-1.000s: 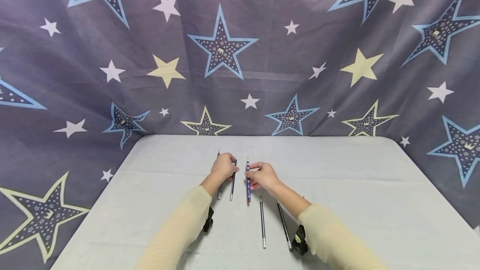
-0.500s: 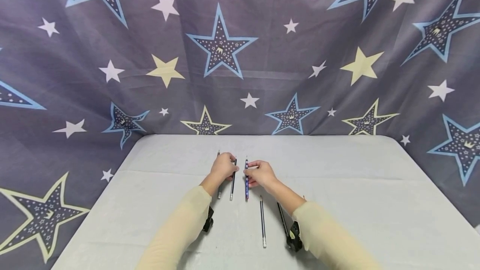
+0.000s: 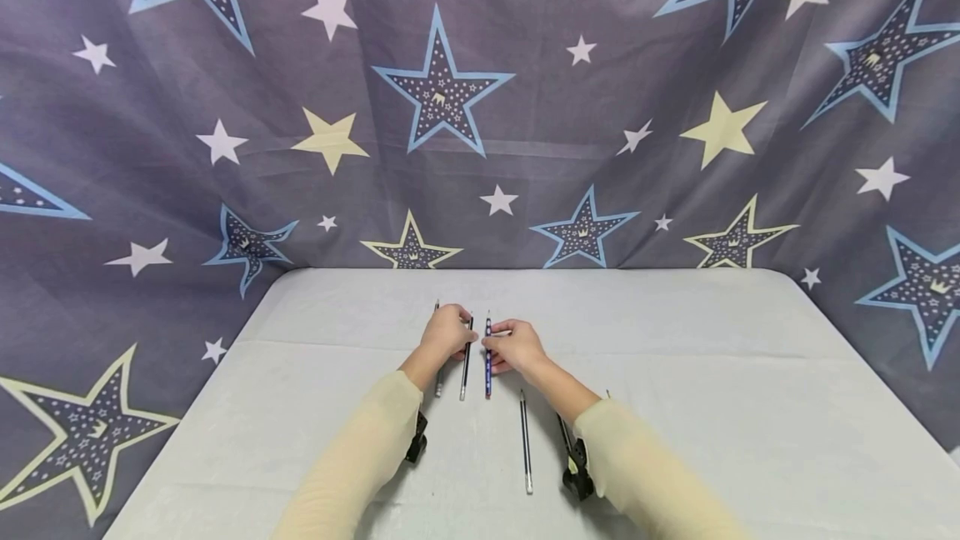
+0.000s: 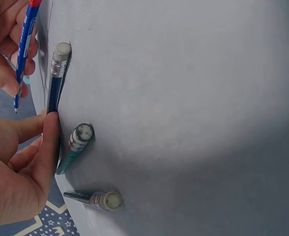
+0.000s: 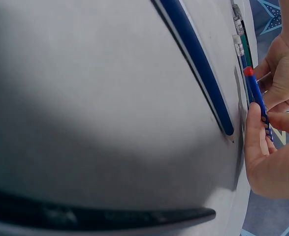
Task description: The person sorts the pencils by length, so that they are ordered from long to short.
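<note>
Near the middle of the table, my left hand (image 3: pixel 446 333) pinches a dark blue pencil (image 3: pixel 465 375) with a pale eraser end. The left wrist view shows thumb and fingers meeting around this pencil (image 4: pixel 54 93), which lies at the table surface. Just to its right, my right hand (image 3: pixel 516 348) grips a bright blue pencil (image 3: pixel 488 380) with a red end, its point facing away from me. A small gap separates the two pencils. Beside the left hand lie a green pencil (image 4: pixel 74 152) and a dark pencil (image 4: pixel 105 200), both with erasers; the hand partly covers them in the head view.
A dark blue pencil (image 3: pixel 526 448) lies nearer the front on the white-covered table (image 3: pixel 300 407). A black pencil (image 3: pixel 564 432) lies under the right forearm, partly hidden by the wrist camera (image 3: pixel 577 473). Behind the table hangs a star-patterned curtain (image 3: pixel 540 132).
My right hand has shifted left and slightly away from me with the bright blue pencil, closing in on the left hand. The left hand has stayed in place on its pencil.
</note>
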`<action>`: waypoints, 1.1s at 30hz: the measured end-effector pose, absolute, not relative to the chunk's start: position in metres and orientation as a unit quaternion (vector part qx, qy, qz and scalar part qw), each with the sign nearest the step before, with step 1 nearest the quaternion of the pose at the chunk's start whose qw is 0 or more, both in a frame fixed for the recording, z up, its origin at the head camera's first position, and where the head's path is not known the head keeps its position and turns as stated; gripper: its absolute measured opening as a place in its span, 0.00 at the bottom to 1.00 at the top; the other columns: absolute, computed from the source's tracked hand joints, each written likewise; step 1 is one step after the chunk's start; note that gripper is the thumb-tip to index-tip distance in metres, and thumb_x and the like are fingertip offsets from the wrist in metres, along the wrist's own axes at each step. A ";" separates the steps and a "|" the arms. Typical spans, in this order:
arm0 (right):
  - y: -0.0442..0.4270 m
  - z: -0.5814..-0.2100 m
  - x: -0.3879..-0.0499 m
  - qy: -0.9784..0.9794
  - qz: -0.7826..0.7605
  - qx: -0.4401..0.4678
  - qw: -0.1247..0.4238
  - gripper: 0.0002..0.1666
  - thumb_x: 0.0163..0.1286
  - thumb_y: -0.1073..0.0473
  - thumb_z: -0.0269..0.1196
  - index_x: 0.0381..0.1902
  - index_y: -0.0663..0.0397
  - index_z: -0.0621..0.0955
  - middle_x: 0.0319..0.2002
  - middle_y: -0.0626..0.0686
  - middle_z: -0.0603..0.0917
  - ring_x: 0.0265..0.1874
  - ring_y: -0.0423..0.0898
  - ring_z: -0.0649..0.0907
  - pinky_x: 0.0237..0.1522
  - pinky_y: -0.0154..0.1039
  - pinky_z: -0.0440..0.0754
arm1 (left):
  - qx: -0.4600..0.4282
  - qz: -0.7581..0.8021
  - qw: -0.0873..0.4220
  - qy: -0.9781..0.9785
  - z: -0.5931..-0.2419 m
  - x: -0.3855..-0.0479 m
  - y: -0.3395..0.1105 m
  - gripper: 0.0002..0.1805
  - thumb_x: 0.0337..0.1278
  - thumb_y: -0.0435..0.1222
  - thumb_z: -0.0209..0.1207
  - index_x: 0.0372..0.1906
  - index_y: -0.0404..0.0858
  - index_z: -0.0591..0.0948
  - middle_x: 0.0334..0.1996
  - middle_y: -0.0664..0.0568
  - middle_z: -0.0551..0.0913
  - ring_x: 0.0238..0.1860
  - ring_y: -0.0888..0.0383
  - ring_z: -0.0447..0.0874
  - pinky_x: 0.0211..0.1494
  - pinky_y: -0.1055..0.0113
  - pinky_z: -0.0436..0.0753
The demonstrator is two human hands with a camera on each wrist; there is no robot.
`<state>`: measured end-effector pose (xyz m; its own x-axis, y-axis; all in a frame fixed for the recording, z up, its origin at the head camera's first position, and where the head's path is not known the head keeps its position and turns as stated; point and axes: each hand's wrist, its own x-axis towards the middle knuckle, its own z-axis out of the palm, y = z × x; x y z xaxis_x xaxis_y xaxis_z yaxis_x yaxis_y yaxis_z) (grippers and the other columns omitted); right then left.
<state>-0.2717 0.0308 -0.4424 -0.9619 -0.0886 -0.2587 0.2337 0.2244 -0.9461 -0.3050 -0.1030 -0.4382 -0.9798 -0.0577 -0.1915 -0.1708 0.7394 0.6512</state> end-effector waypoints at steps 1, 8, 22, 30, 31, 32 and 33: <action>0.030 -0.443 -0.272 0.771 -0.621 0.047 0.130 0.17 0.61 0.65 0.62 0.48 0.65 0.76 0.27 0.55 0.82 0.14 0.40 0.78 0.21 0.35 0.86 | -0.062 0.356 0.080 0.929 -0.438 -0.305 -0.103 0.21 0.49 0.31 0.65 0.51 0.32 0.77 0.44 0.40 0.80 0.13 0.61 0.78 0.16 0.72 0.82; 0.028 -0.445 -0.270 0.780 -0.610 0.041 0.137 0.17 0.61 0.65 0.62 0.48 0.65 0.76 0.27 0.56 0.82 0.15 0.41 0.78 0.23 0.37 0.87 | -0.065 0.359 0.084 0.927 -0.438 -0.306 -0.103 0.21 0.49 0.30 0.65 0.50 0.32 0.77 0.43 0.39 0.80 0.13 0.60 0.78 0.16 0.72 0.82; 0.026 -0.451 -0.270 0.794 -0.597 0.026 0.117 0.17 0.60 0.64 0.63 0.46 0.65 0.77 0.25 0.56 0.83 0.14 0.41 0.79 0.21 0.36 0.86 | -0.050 0.362 0.069 0.928 -0.439 -0.304 -0.105 0.20 0.48 0.30 0.65 0.49 0.31 0.77 0.49 0.39 0.79 0.14 0.60 0.78 0.15 0.72 0.81; 0.022 -0.452 -0.268 0.833 -0.548 0.001 0.073 0.15 0.60 0.64 0.63 0.44 0.64 0.78 0.23 0.56 0.84 0.13 0.41 0.79 0.17 0.35 0.85 | -0.050 0.364 0.067 0.928 -0.438 -0.303 -0.104 0.20 0.47 0.29 0.65 0.48 0.31 0.77 0.40 0.39 0.81 0.12 0.60 0.76 0.15 0.71 0.82; 0.021 -0.452 -0.268 0.838 -0.541 -0.001 0.069 0.15 0.60 0.63 0.63 0.44 0.64 0.78 0.23 0.56 0.83 0.12 0.40 0.78 0.17 0.35 0.84 | -0.048 0.363 0.065 0.928 -0.438 -0.303 -0.105 0.20 0.47 0.29 0.66 0.48 0.31 0.77 0.38 0.39 0.81 0.12 0.60 0.76 0.15 0.71 0.82; 0.021 -0.452 -0.267 0.842 -0.536 -0.004 0.064 0.14 0.60 0.63 0.63 0.44 0.64 0.78 0.23 0.56 0.83 0.12 0.40 0.78 0.17 0.34 0.84 | -0.046 0.362 0.063 0.929 -0.438 -0.303 -0.105 0.20 0.47 0.29 0.65 0.48 0.31 0.77 0.37 0.40 0.81 0.11 0.60 0.76 0.15 0.71 0.82; 0.021 -0.452 -0.267 0.845 -0.532 -0.005 0.060 0.14 0.60 0.64 0.63 0.44 0.64 0.78 0.22 0.55 0.83 0.12 0.40 0.78 0.16 0.34 0.84 | -0.044 0.363 0.063 0.929 -0.438 -0.302 -0.104 0.19 0.47 0.29 0.65 0.48 0.30 0.77 0.35 0.40 0.81 0.11 0.60 0.76 0.15 0.71 0.82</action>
